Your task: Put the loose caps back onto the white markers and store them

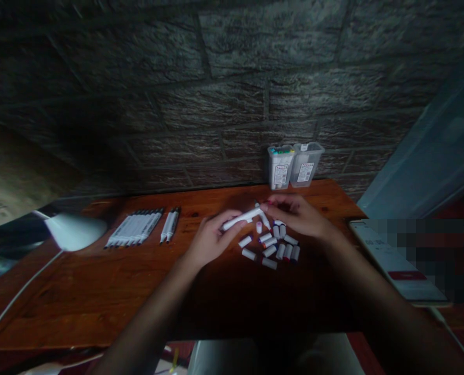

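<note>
A white marker (239, 219) is held in my left hand (212, 232), gripped along its barrel and tilted up to the right. My right hand (298, 211) is closed at the marker's right end, thumb and fingers pinched there. A bit of red shows at those fingertips; whether it is a cap or the marker's end I cannot tell. Below the hands, several loose marker caps (270, 242), white-grey with coloured ends, lie scattered on the wooden table (146, 291). Another white piece (265, 220) lies just under the right fingertips, partly hidden.
A row of white markers (134, 229) lies at the left, with a smaller group of markers (170, 225) beside it. Two clear plastic boxes (305, 166) stand near the wall; the left one holds coloured-tipped items. A lamp (75, 232) is left, a tablet (391, 260) right.
</note>
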`<action>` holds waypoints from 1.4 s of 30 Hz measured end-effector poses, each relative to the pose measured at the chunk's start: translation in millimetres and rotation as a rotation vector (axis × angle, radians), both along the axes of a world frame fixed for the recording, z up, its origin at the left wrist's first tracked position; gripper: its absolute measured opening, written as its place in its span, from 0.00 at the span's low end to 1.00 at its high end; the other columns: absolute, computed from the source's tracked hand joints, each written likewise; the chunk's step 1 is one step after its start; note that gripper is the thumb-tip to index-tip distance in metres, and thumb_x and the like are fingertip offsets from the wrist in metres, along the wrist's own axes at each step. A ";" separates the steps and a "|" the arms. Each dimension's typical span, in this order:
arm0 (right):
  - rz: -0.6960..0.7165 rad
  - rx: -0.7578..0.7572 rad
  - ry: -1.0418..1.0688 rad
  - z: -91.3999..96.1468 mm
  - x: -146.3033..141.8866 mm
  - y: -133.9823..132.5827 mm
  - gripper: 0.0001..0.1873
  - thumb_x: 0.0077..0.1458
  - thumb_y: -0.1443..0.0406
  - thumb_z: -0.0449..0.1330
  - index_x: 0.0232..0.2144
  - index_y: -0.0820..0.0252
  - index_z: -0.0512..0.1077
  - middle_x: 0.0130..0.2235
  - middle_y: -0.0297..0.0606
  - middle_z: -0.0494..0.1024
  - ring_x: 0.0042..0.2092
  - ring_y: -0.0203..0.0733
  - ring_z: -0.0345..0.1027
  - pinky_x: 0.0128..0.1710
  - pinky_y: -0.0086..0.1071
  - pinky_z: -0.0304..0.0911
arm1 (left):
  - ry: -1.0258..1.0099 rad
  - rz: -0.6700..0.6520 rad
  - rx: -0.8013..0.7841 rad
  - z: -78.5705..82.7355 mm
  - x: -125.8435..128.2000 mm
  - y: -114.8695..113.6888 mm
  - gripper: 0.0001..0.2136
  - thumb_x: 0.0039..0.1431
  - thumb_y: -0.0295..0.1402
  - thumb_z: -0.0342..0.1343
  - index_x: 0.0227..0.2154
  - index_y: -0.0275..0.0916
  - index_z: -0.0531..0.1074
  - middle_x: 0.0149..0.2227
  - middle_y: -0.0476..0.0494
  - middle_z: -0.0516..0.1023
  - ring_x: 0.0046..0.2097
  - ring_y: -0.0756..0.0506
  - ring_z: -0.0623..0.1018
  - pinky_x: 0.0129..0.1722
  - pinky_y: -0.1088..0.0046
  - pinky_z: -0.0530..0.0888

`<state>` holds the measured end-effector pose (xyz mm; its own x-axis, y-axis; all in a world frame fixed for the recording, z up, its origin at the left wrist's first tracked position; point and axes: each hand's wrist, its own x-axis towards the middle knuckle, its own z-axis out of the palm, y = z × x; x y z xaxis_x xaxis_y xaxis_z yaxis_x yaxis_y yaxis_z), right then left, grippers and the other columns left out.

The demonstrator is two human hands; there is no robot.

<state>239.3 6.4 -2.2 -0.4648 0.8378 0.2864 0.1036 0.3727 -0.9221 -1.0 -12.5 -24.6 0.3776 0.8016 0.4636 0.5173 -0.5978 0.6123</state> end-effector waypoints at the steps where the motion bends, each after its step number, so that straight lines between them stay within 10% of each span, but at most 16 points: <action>1: -0.021 -0.014 -0.002 -0.1 -0.3 -0.3 0.18 0.59 0.51 0.59 0.30 0.60 0.74 0.26 0.31 0.72 0.27 0.33 0.63 0.27 0.28 0.57 | -0.006 -0.010 -0.002 -0.3 0.7 -0.4 0.10 0.64 0.35 0.55 0.45 0.40 0.75 0.41 0.47 0.82 0.40 0.48 0.80 0.40 0.76 0.73; 8: -0.299 -0.068 0.362 -1.7 -21.9 -1.7 0.28 0.58 0.43 0.53 0.28 0.59 0.76 0.22 0.31 0.67 0.23 0.32 0.58 0.22 0.28 0.51 | -0.058 -0.140 -0.068 -4.0 5.0 -6.0 0.11 0.63 0.34 0.57 0.46 0.40 0.76 0.42 0.46 0.83 0.40 0.48 0.81 0.41 0.77 0.76; 20: -0.115 -0.526 0.784 6.6 -26.3 2.2 0.30 0.53 0.38 0.54 0.23 0.59 0.70 0.18 0.24 0.54 0.18 0.28 0.41 0.18 0.28 0.37 | -0.083 -0.179 -0.062 0.5 14.9 -12.3 0.10 0.58 0.29 0.61 0.42 0.39 0.79 0.40 0.46 0.84 0.38 0.49 0.83 0.39 0.80 0.78; 42: -0.184 -0.237 0.368 -3.4 -36.4 -9.4 0.35 0.59 0.38 0.44 0.16 0.56 0.60 0.15 0.26 0.53 0.18 0.31 0.45 0.20 0.31 0.42 | -0.113 -0.174 -0.044 -8.8 17.6 -17.9 0.12 0.56 0.33 0.63 0.43 0.40 0.81 0.39 0.43 0.85 0.32 0.45 0.84 0.36 0.72 0.81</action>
<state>202.9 -3.0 -5.6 -0.2060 0.9589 0.1951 -0.2018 0.1535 -0.9673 16.6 -30.3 -33.4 0.4598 0.7491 0.4769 0.3352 -0.6437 0.6880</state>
